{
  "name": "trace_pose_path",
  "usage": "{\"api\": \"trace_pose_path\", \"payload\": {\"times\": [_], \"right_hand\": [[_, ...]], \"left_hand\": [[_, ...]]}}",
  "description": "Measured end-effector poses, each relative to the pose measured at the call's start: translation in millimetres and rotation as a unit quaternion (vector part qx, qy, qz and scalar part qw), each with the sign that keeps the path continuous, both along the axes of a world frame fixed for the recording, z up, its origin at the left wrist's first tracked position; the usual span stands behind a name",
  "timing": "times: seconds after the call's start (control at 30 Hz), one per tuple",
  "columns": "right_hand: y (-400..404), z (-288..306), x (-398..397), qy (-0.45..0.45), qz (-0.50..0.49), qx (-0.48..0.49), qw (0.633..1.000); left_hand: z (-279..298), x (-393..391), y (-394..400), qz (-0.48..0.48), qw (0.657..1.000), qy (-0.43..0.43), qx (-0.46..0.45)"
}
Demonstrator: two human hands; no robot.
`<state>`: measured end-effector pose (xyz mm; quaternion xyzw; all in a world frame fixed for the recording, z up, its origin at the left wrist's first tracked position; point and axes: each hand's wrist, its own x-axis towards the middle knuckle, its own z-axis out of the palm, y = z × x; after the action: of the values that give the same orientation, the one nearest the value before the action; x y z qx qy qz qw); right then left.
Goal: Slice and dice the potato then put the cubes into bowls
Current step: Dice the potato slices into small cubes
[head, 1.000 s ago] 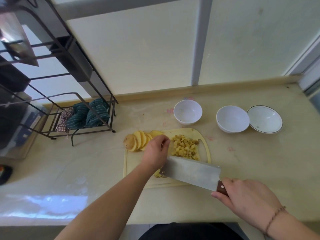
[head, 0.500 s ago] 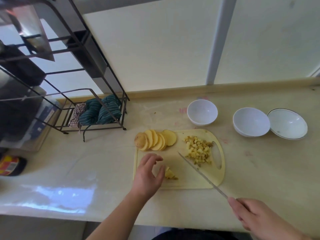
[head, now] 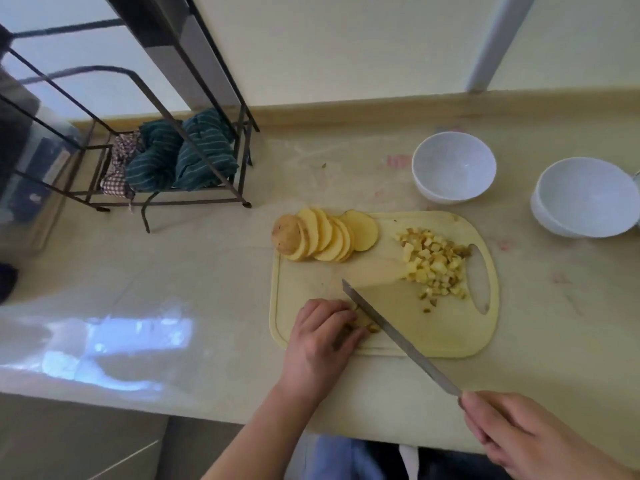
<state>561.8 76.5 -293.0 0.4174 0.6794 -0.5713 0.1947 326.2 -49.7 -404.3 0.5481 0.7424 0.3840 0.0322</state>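
Note:
A pale yellow cutting board (head: 450, 336) lies on the counter. Fanned potato slices (head: 322, 239) rest at its far left corner, and a heap of potato cubes (head: 434, 263) sits near the handle hole. My left hand (head: 320, 336) presses curled fingers on a small stack of potato strips (head: 363, 322) at the board's near left. My right hand (head: 523, 441) grips the handle of a cleaver (head: 398, 336), whose blade stands edge-down right beside the strips and my left fingers. Two white bowls (head: 453, 166) (head: 585, 199) stand beyond the board.
A black wire rack (head: 180, 140) holding green striped cloths (head: 183, 157) stands at the back left of the counter. The rim of a third bowl (head: 636, 174) shows at the right edge. The counter's front edge runs close below my arms.
My left hand came down from hovering onto the potato strips. The cleaver swung left from mid-board to stand against them. The view shifted left and closer.

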Motion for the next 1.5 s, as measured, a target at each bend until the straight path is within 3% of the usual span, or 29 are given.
{"api": "trace_pose_path", "payload": {"times": [0.17,0.3,0.8,1.03,1.27,1.5], "right_hand": [[3.2,-6.8,0.5,-0.008,-0.001,-0.044,0.999],[1.8,-12.2,2.5,0.007,0.004,0.006,1.000],[4.7,-6.3,-7.6,0.017,-0.041,-0.058,0.997],[2.5,-7.8,-8.2,0.014,-0.043,-0.017,0.999],[-4.4,-4.4,-3.1,0.024,-0.050,-0.022,0.998],[-8.5,-7.1,0.4,0.019,-0.042,-0.004,0.999]], "left_hand": [[0.5,0.6,0.3,0.002,1.000,0.011,0.009],[3.8,3.4,0.8,-0.004,1.000,0.018,0.007],[2.8,6.0,11.2,-0.004,1.000,0.024,0.019],[4.4,6.6,11.1,0.001,1.000,0.000,0.009],[3.2,5.2,6.8,-0.044,0.997,0.045,0.033],[0.3,4.5,8.2,-0.050,0.998,0.032,0.030]]}}
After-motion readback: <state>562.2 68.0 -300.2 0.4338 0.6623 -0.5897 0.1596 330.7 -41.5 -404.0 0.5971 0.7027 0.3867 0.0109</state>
